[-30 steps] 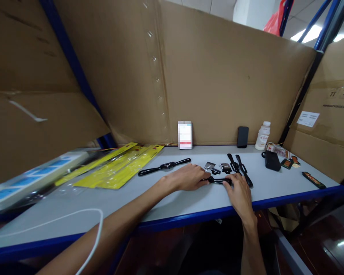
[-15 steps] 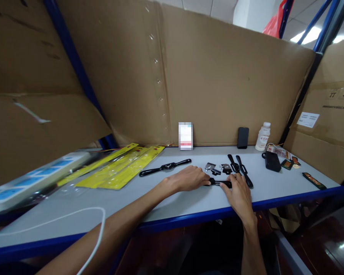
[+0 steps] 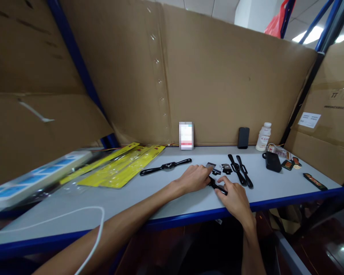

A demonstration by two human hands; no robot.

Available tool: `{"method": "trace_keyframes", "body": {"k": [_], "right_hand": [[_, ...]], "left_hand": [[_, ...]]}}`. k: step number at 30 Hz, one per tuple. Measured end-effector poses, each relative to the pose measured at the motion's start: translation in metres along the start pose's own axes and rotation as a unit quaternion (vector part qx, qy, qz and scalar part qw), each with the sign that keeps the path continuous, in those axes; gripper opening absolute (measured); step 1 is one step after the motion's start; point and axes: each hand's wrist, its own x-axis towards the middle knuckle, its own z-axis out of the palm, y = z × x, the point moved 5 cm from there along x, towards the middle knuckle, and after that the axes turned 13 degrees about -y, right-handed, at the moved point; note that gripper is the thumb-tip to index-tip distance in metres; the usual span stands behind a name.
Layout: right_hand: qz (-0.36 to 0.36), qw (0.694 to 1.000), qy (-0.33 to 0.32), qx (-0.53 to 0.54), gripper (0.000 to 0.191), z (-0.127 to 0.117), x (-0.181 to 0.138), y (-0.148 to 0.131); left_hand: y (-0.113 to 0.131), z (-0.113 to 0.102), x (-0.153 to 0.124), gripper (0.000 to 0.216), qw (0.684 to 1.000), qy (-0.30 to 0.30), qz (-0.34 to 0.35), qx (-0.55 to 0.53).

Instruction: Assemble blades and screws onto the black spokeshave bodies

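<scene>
Both hands met on a short black handle (image 3: 218,186) lying slantwise near the front edge of the grey tabletop (image 3: 149,198). The left hand (image 3: 194,178) clasped its far end and the right hand (image 3: 235,198) pinched its near end. Small metal parts (image 3: 210,165) lay just behind, and a long black tool (image 3: 165,167) lay to the left.
</scene>
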Motion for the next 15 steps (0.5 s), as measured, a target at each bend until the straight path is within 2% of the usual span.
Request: {"method": "trace_keyframes", "body": {"k": [6,12,15], "right_hand": [[0.014,1.000,-0.002,-0.002,0.019,0.0004,-0.0015,0.0010],[0.019,1.000,-0.007,-0.001,0.019,0.0020,-0.0002,0.0030],[0.018,1.000,-0.008,0.003,0.019,0.0015,-0.0002,0.0036]], "left_hand": [[0.0035,-0.0035,-0.0057,0.021,0.995,0.001,0.100,0.018],[0.0017,-0.0019,-0.0060,0.031,0.994,-0.003,0.110,0.027],[0.0017,-0.0015,-0.0062,0.029,0.992,0.002,0.125,0.003]]}}
